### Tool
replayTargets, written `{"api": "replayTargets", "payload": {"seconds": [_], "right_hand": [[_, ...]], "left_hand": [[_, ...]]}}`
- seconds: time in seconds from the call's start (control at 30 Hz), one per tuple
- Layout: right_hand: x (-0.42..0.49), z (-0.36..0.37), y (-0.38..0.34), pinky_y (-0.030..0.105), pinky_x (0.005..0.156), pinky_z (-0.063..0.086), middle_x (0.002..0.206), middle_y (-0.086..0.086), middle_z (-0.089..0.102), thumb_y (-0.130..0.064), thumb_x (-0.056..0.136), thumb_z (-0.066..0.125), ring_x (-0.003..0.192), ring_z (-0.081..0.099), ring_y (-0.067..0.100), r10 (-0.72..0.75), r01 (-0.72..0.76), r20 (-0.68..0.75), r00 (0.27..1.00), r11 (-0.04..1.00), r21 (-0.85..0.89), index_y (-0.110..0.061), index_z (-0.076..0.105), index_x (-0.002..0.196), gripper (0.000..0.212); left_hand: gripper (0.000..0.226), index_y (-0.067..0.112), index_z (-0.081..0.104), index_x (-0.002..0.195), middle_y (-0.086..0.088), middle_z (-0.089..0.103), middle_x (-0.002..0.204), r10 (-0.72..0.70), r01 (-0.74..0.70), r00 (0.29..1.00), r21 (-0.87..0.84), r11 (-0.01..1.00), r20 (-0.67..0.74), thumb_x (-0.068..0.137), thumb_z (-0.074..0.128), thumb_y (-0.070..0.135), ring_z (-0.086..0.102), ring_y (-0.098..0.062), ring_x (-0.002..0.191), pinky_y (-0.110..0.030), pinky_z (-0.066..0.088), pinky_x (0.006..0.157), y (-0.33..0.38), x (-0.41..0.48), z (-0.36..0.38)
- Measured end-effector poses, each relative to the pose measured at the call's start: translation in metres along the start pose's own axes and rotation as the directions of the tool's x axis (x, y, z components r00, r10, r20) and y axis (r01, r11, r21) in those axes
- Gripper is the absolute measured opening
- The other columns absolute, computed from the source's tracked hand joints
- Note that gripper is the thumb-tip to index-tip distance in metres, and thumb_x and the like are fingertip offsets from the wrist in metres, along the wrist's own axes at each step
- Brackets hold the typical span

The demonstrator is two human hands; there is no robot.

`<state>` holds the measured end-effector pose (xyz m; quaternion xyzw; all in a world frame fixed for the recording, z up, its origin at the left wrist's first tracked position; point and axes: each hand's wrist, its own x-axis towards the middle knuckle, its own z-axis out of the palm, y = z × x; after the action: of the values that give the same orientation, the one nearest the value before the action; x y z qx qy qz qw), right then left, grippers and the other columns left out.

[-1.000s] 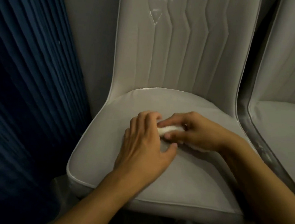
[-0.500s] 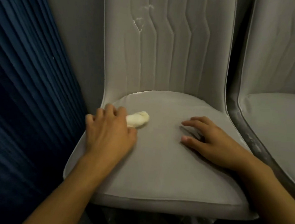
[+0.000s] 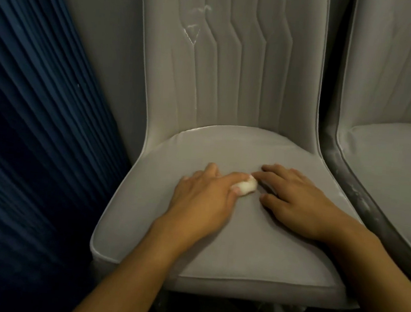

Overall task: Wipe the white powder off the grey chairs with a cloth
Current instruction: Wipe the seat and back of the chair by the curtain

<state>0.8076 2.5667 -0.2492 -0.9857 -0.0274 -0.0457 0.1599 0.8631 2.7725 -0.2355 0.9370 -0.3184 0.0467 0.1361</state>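
A grey padded chair fills the middle of the head view. A small wadded white cloth lies on its seat. My left hand lies palm down on the seat and holds the cloth between its thumb and forefinger. My right hand rests flat on the seat just right of the cloth, its fingertips close to it. White powder streaks mark the chair's backrest, and a pale line of powder runs along the back edge of the seat.
A second grey chair stands close on the right, with white powder along its dark side rim. A dark blue pleated curtain hangs on the left. A grey wall is behind the chairs.
My left hand has slid the cloth from the seat's left side back to the middle. My right hand stayed flat on the seat, and the two hands are close together again.
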Motion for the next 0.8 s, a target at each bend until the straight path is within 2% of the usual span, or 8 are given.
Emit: {"api": "replayTargets", "payload": {"seconds": [0.13,0.2,0.3,0.4,0.47,0.57,0.7,0.8], "right_hand": [[-0.001,-0.001,-0.005,0.036,0.123,0.011,0.160,-0.006,0.029,-0.050,0.086,0.024,0.147,0.020,0.011,0.007,-0.006,0.012,1.000,0.999,-0.048,-0.036,0.036,0.150,0.066],[-0.001,0.001,-0.007,0.036,0.123,0.011,0.158,-0.005,0.030,-0.051,0.087,0.022,0.147,0.023,0.014,0.018,-0.017,0.004,1.000,0.998,-0.064,-0.035,0.037,0.148,0.065],[0.002,0.001,-0.008,0.038,0.121,0.017,0.151,-0.005,0.039,-0.053,0.090,0.024,0.141,0.034,0.016,0.012,-0.015,-0.046,0.999,0.997,-0.072,-0.034,0.042,0.144,0.060],[0.002,-0.003,-0.002,0.037,0.115,0.030,0.143,-0.002,0.049,-0.048,0.099,0.037,0.131,0.045,0.019,0.006,-0.003,-0.074,0.997,0.999,0.043,-0.028,0.050,0.140,0.047],[-0.002,-0.010,0.010,0.039,0.109,0.038,0.137,-0.001,0.055,-0.043,0.097,0.042,0.124,0.052,0.022,0.005,0.002,-0.070,0.998,0.995,0.098,-0.026,0.055,0.136,0.044],[-0.017,-0.032,0.043,0.039,0.106,0.042,0.134,0.005,0.058,-0.032,0.101,0.047,0.122,0.056,0.028,0.130,-0.119,-0.190,0.973,0.991,0.067,-0.023,0.060,0.132,0.035],[-0.043,-0.058,0.085,0.034,0.099,0.038,0.130,0.014,0.058,-0.021,0.104,0.043,0.121,0.053,0.032,0.374,-0.333,-0.331,0.866,0.926,0.177,-0.017,0.062,0.131,0.033],[-0.045,-0.048,0.095,0.038,0.100,0.041,0.126,0.015,0.060,-0.019,0.102,0.045,0.118,0.054,0.034,0.398,-0.356,-0.312,0.862,0.916,0.184,-0.016,0.063,0.127,0.031]], "left_hand": [[0.036,0.059,0.040,0.138,-0.007,0.047,0.133,-0.316,0.318,0.948,0.095,0.943,-0.033,0.106,0.030,0.046,0.050,-0.033,0.123,-0.044,0.036,0.105,-0.050,0.016,-0.013],[0.036,0.052,0.042,0.139,-0.010,0.047,0.132,-0.347,0.351,0.936,0.114,0.929,-0.058,0.107,0.028,0.044,0.051,-0.036,0.119,-0.044,0.037,0.102,-0.059,0.017,-0.012],[0.036,0.046,0.044,0.140,-0.007,0.047,0.124,-0.223,0.229,0.972,0.086,0.970,-0.073,0.107,0.032,0.044,0.053,-0.035,0.115,-0.041,0.040,0.098,-0.045,0.018,-0.001],[0.039,0.048,0.044,0.143,-0.002,0.049,0.120,-0.092,0.090,0.995,-0.056,0.994,-0.029,0.105,0.034,0.050,0.054,-0.030,0.115,-0.040,0.044,0.101,-0.018,0.024,0.008],[0.039,0.051,0.042,0.142,0.003,0.049,0.115,0.030,-0.032,0.999,-0.115,0.993,-0.020,0.104,0.034,0.053,0.055,-0.026,0.113,-0.040,0.045,0.100,0.003,0.023,0.013],[0.039,0.054,0.040,0.142,0.007,0.045,0.108,0.185,-0.181,0.983,-0.152,0.972,0.013,0.104,0.035,0.054,0.053,-0.021,0.111,-0.038,0.044,0.098,0.037,0.021,0.018],[0.038,0.048,0.039,0.145,-0.002,0.040,0.123,0.108,-0.104,0.994,-0.097,0.990,0.031,0.107,0.033,0.046,0.045,-0.029,0.119,-0.040,0.037,0.102,0.067,0.066,0.035],[0.035,0.041,0.047,0.140,-0.005,0.046,0.138,0.170,-0.161,0.982,-0.102,0.982,0.087,0.107,0.035,0.041,0.043,-0.034,0.123,-0.043,0.038,0.104,0.100,0.105,0.050]]}}
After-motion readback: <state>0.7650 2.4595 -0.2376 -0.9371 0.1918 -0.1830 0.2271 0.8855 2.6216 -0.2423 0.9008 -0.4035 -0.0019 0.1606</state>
